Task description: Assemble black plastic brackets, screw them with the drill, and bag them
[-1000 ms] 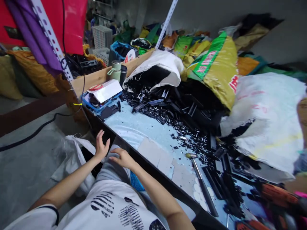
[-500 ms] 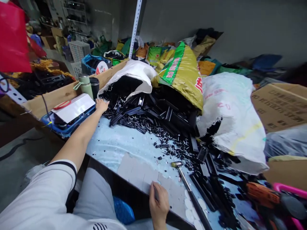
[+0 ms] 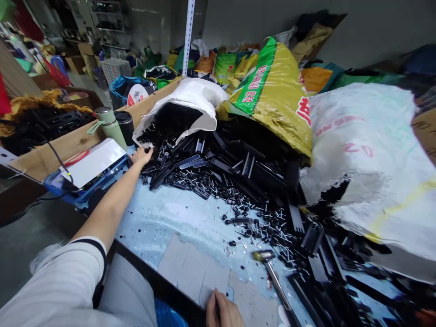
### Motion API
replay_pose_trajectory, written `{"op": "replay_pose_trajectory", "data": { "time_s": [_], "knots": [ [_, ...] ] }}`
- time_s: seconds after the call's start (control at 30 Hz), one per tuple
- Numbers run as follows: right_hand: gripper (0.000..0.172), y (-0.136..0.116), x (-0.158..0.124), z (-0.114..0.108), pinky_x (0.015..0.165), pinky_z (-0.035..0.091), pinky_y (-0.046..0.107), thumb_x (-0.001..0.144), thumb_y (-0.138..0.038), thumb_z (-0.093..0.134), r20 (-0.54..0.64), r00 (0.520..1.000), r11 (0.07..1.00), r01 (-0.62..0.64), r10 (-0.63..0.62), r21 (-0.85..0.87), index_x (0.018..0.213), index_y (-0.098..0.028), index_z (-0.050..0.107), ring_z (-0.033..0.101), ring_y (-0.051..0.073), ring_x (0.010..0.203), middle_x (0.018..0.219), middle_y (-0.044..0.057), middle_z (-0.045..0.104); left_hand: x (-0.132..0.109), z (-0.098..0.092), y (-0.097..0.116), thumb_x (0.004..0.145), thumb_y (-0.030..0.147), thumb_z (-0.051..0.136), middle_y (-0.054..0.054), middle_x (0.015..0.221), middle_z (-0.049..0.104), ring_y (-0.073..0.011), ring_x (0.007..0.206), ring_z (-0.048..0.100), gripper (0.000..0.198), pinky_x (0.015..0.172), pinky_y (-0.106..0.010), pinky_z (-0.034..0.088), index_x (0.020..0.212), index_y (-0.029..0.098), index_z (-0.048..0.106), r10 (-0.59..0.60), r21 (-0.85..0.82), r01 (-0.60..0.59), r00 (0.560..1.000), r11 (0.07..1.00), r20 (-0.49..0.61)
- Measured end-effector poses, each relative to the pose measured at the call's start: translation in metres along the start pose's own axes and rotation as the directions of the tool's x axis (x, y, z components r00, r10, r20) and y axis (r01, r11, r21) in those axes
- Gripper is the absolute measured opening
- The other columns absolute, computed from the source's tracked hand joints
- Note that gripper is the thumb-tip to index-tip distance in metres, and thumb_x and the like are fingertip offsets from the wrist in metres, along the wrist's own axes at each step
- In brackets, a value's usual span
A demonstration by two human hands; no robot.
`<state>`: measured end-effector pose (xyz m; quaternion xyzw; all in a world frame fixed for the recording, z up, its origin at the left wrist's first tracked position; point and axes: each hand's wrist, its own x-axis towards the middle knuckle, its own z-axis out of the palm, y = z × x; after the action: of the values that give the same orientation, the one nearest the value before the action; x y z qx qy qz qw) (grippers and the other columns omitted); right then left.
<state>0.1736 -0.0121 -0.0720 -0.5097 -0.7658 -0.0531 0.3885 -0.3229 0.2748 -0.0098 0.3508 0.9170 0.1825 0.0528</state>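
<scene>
Two hands, one hammer (image 3: pixel 274 282): left hand (image 3: pixel 141 156) on black parts (image 3: pixel 211 169), right hand (image 3: pixel 222 312) on cardboard (image 3: pixel 190 268); we cannot tell either grip.

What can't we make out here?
Head view:
Right hand: cut off by the bottom edge; grip unclear.
Left hand: fingertips buried in black parts; cannot tell if it holds one.
White sack: mouth is dark, contents hidden.
Hammer: handle end cut off by the bottom edge.
Yellow bag: print blurred, unreadable.
</scene>
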Motion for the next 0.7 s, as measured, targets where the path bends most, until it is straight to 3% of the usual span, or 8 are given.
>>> {"op": "replay_pose_trajectory", "data": {
  "time_s": [0.17, 0.37, 0.47, 0.57, 0.7],
  "knots": [
    [0.013, -0.009, 0.016, -0.005, 0.06, 0.047, 0.024, 0.077, -0.014, 0.068, -0.073, 0.995, 0.997, 0.07, -0.072, -0.029, 0.089, -0.018, 0.064, 0.063, 0.013, 0.058, 0.069, 0.0, 0.068, -0.056, 0.011, 0.015, 0.09, 0.064, 0.022, -0.014, 0.124, 0.057, -0.0299, 0.115, 0.047, 0.065, 0.102, -0.058, 0.022, 0.121, 0.014, 0.048, 0.089, 0.004, -0.089, 0.995, 0.996, 0.048],
    [0.008, -0.013, 0.018, -0.007, 0.061, 0.045, 0.024, 0.081, -0.015, 0.063, -0.045, 0.994, 0.994, 0.103, -0.104, -0.03, 0.089, -0.016, 0.063, 0.061, 0.012, 0.06, 0.07, 0.002, 0.068, -0.134, 0.035, 0.051, 0.082, 0.075, 0.017, -0.016, 0.118, 0.061, -0.0305, 0.118, 0.048, 0.08, 0.105, -0.052, 0.021, 0.122, 0.016, 0.05, 0.199, -0.052, -0.196, 0.978, 0.979, 0.062],
    [0.005, -0.013, 0.014, -0.009, 0.064, 0.046, 0.024, 0.084, -0.018, 0.06, -0.012, 0.997, 0.997, 0.072, -0.072, 0.036, 0.086, -0.015, 0.063, 0.061, 0.013, 0.063, 0.072, 0.004, 0.068, -0.154, 0.03, 0.061, 0.081, 0.076, 0.025, -0.017, 0.117, 0.061, -0.0298, 0.115, 0.05, 0.079, 0.102, -0.047, 0.027, 0.122, 0.014, 0.051, 0.311, -0.066, -0.305, 0.945, 0.95, 0.098],
    [0.013, -0.01, 0.01, -0.014, 0.069, 0.047, 0.025, 0.088, -0.024, 0.055, 0.041, 0.998, 0.988, 0.031, -0.037, 0.149, 0.086, -0.014, 0.064, 0.062, 0.014, 0.069, 0.076, 0.006, 0.068, -0.149, 0.003, 0.044, 0.087, 0.064, 0.034, -0.015, 0.118, 0.059, -0.0254, 0.112, 0.051, 0.062, 0.098, -0.04, 0.036, 0.119, 0.015, 0.054, 0.35, -0.056, -0.346, 0.932, 0.936, 0.097],
    [0.023, -0.007, 0.015, -0.014, 0.067, 0.048, 0.024, 0.09, -0.032, 0.051, 0.114, 0.993, 0.971, -0.031, 0.004, 0.236, 0.088, -0.013, 0.064, 0.061, 0.014, 0.067, 0.079, 0.007, 0.067, -0.129, -0.042, -0.013, 0.092, 0.037, 0.047, -0.015, 0.125, 0.051, -0.0251, 0.114, 0.049, 0.039, 0.094, -0.047, 0.041, 0.122, 0.012, 0.049, 0.169, 0.029, -0.168, 0.984, 0.985, -0.054]
  ]
}}
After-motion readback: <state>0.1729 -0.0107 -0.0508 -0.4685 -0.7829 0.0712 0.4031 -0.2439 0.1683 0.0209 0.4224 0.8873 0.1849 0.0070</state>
